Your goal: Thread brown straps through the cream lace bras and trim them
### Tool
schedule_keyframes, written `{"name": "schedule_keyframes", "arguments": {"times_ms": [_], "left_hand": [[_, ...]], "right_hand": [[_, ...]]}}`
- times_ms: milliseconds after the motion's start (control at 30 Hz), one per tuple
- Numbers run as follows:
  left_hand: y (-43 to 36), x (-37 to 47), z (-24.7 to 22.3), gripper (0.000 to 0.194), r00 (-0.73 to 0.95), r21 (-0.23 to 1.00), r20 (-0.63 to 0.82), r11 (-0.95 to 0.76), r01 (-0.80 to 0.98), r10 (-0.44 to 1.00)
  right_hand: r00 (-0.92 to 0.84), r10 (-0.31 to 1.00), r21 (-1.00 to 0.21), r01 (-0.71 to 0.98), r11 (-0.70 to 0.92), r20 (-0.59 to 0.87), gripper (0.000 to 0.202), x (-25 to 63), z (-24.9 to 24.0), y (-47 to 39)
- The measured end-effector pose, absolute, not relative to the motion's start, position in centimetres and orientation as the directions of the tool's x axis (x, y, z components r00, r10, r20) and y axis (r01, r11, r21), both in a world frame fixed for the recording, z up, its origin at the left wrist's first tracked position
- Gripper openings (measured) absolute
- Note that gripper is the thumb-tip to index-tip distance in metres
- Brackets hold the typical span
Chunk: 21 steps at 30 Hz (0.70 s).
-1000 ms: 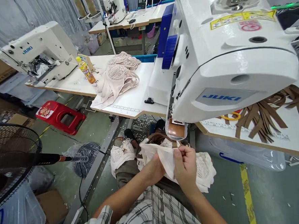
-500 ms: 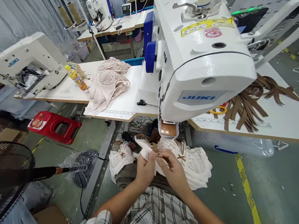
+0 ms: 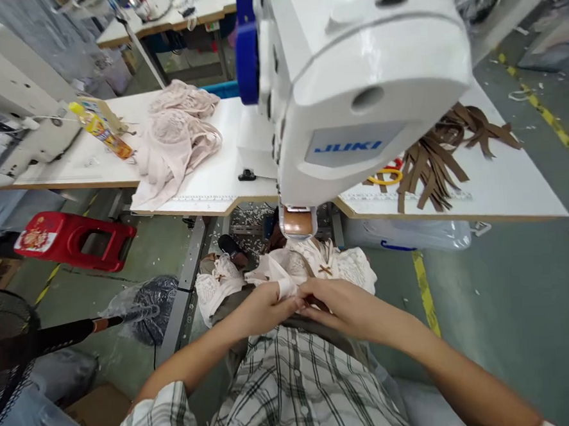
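Two bare hands meet above the lap, in front of the near sewing machine (image 3: 355,99). The left hand (image 3: 265,309) is partly closed, thumb and fingers drawn together on a pale fold of the white garment (image 3: 288,274). The right hand (image 3: 335,303) is curled, its fingertips against those of the left at the garment's near edge; whether it grips the cloth itself cannot be told, the fingertips being partly hidden. The white garment lies over the lap, just below the machine's rounded arm end (image 3: 298,224) and apart from it. Beside it, also on the lap, are a lace piece (image 3: 219,286) to the left and another lace piece with a brown bow (image 3: 353,270) to the right.

The white worktop (image 3: 251,188) carries a heap of pale pink garments (image 3: 174,139) left of the machine, with a tilted yellow-capped bottle (image 3: 101,131) near them. To the right lie brown strips (image 3: 429,165), beside a yellow loop-shaped handle (image 3: 387,177). A red stool (image 3: 77,240) rests on the floor at left.
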State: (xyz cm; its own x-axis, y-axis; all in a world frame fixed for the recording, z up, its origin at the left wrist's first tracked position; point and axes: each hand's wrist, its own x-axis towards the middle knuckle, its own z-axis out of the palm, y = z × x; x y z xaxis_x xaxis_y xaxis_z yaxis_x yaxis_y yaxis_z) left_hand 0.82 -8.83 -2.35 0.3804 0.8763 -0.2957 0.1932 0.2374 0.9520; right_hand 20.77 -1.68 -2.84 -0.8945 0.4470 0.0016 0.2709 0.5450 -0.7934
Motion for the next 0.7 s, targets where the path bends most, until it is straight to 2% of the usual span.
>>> {"name": "schedule_keyframes", "arguments": {"times_ms": [100, 233, 400, 467, 567, 700], "left_hand": [[-8.4, 1.1, -2.2, 0.029, 0.344, 0.937, -0.335, 0.271, 0.221, 0.877], [-7.7, 1.5, -2.1, 0.025, 0.246, 0.924, -0.360, 0.309, 0.224, 0.900], [-7.4, 1.9, -3.0, 0.026, -0.010, 0.912, -0.407, 0.406, -0.058, 0.913], [-7.4, 2.2, -3.4, 0.026, -0.074, 0.899, -0.424, 0.410, -0.152, 0.903], [-7.5, 2.9, -3.9, 0.026, -0.108, 0.875, -0.448, 0.411, -0.256, 0.887], [-7.5, 3.9, -4.5, 0.024, -0.150, 0.866, -0.446, 0.383, -0.320, 0.882]], "right_hand": [[-0.842, 0.534, -0.781, 0.282, 0.557, 0.077, 0.012, 21.4, -3.2, -2.3], [-0.714, 0.687, -0.807, 0.320, 0.496, 0.139, 0.012, 22.3, -3.8, -2.5], [-0.388, 0.900, -0.820, 0.438, 0.369, 0.198, 0.012, 23.7, -4.2, -2.4], [-0.366, 0.904, -0.810, 0.447, 0.379, 0.221, 0.011, 23.6, -4.4, -2.7], [-0.422, 0.861, -0.780, 0.421, 0.463, 0.282, 0.011, 22.6, -4.7, -3.6], [-0.400, 0.842, -0.760, 0.397, 0.515, 0.362, 0.014, 20.6, -5.4, -4.3]]}}
